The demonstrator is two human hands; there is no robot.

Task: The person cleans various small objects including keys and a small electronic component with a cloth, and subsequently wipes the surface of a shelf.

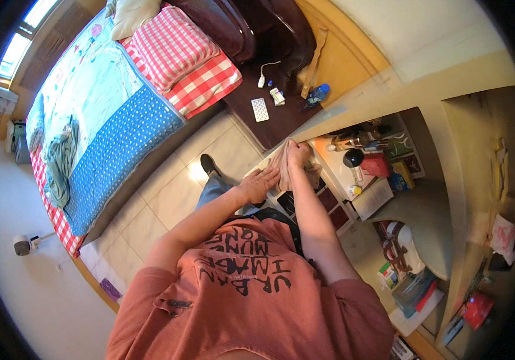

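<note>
A pinkish-beige cloth (284, 168) lies bunched over an open drawer (322, 198) in front of me. My right hand (299, 154) is closed on the upper part of this cloth. Just to its left, my left hand (261, 183) rests flat with its fingers stretched out against the cloth's lower left side. Part of the cloth spreads beyond my right wrist. Dark red and black items or panels show in the drawer's sections below the cloth. My forearms hide some of the drawer.
A shelf with bottles, a black round lid (353, 158) and a red pack (375, 165) stands at the right. Ahead, a dark bedside surface (280, 121) holds a blister pack (260, 110) and a blue-capped bottle (318, 95). A bed (122, 121) fills the upper left.
</note>
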